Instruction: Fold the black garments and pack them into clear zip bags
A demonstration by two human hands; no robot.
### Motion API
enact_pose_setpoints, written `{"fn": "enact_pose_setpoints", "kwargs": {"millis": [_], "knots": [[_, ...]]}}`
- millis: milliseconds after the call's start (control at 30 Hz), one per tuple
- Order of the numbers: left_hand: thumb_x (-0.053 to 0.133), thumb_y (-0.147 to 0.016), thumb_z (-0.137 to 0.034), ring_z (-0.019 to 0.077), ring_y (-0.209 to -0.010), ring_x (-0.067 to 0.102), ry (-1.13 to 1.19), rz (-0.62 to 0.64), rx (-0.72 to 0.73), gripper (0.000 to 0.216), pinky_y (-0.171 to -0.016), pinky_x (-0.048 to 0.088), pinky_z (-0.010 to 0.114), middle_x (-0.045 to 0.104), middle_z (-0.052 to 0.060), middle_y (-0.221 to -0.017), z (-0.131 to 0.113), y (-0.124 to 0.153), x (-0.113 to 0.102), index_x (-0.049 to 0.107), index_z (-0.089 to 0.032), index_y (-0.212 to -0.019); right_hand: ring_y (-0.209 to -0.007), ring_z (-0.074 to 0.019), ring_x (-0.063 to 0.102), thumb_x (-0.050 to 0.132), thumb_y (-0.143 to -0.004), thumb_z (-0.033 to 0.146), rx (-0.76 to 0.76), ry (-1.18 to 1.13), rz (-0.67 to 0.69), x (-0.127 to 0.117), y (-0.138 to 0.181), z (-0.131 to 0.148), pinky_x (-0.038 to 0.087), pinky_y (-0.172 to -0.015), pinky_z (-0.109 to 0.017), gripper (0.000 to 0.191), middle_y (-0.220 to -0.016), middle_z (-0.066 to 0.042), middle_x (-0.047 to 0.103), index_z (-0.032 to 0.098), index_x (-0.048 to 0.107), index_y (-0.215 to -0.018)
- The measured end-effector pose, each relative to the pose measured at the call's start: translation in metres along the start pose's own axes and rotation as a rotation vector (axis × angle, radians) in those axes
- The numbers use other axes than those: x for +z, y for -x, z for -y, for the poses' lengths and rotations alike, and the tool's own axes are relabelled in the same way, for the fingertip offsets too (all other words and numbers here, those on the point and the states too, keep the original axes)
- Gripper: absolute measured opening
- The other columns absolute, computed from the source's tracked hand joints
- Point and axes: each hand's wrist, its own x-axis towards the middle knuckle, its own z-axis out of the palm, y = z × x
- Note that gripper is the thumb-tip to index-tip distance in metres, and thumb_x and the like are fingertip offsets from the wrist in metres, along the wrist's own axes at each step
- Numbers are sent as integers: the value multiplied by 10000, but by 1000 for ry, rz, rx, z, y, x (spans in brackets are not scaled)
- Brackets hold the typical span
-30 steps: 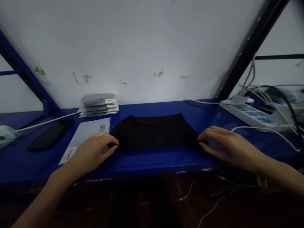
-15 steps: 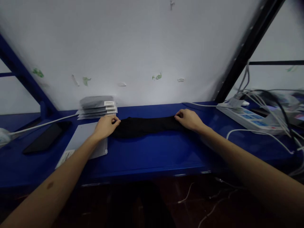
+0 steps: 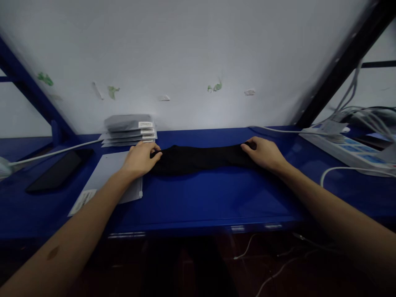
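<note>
A long, narrow piece of black cloth point(image 3: 201, 160) lies across the blue table, roughly flat with uneven edges. At its left end my left hand point(image 3: 140, 159) pinches the cloth between thumb and fingers. My right hand point(image 3: 262, 152) grips the opposite end, where a bit of dark cloth shows between thumb and forefinger. Beneath my left wrist is a pale plastic zip bag point(image 3: 107, 169) with a white label. Just behind that hand stands a stack of similar labelled bags point(image 3: 128, 130).
A dark phone-like slab point(image 3: 60, 171) lies on the left, near a white cable point(image 3: 55, 153). To the right sits a power strip point(image 3: 352, 148) with tangled cables. The white wall point(image 3: 192, 49) rises behind the blue table point(image 3: 198, 202); its front edge is close to me.
The head view has shifted, so the table looks nearer and things on the right sit further right. Both hands keep their hold on the cloth ends, about as far apart as before.
</note>
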Motion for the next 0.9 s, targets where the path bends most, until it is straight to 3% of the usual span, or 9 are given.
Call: {"fn": "enact_pose_setpoints", "kwargs": {"millis": [133, 400, 633, 900], "knots": [[585, -912, -300, 294, -1033, 592, -8, 9, 7, 190, -873, 431, 413, 705, 77, -953, -3, 2, 0, 688, -214, -1046, -908, -269, 700, 582, -887, 393, 79, -51, -14, -6, 5, 3, 516, -800, -356, 281, -957, -108, 754, 177, 728, -992], [561, -915, -305, 282, -1034, 589, -16, 2, 15, 201, -873, 452, 404, 721, 78, -988, -7, 5, -3, 689, -208, -1036, -930, -283, 702, 574, -890, 411, 71, -18, 6, -5, 4, -3, 523, -821, -380, 323, -978, -113, 761, 175, 745, -1028], [566, -923, -320, 292, -1066, 588, -1, 17, -15, 220, -900, 445, 418, 715, 85, -993, -12, 7, -5, 673, -207, -1079, -1019, -308, 666, 516, -919, 449, -18, 109, 6, 1, -1, -14, 491, -937, -420, 411, -1009, -166, 736, 142, 767, -1027], [551, -922, -321, 296, -1107, 572, 8, 41, -9, 240, -921, 449, 428, 709, 92, -1037, -14, 9, -6, 663, -206, -1100, -951, -294, 690, 527, -909, 437, 37, 30, 32, -5, 3, -7, 513, -862, -400, 373, -995, -140, 748, 155, 752, -1003]]}}
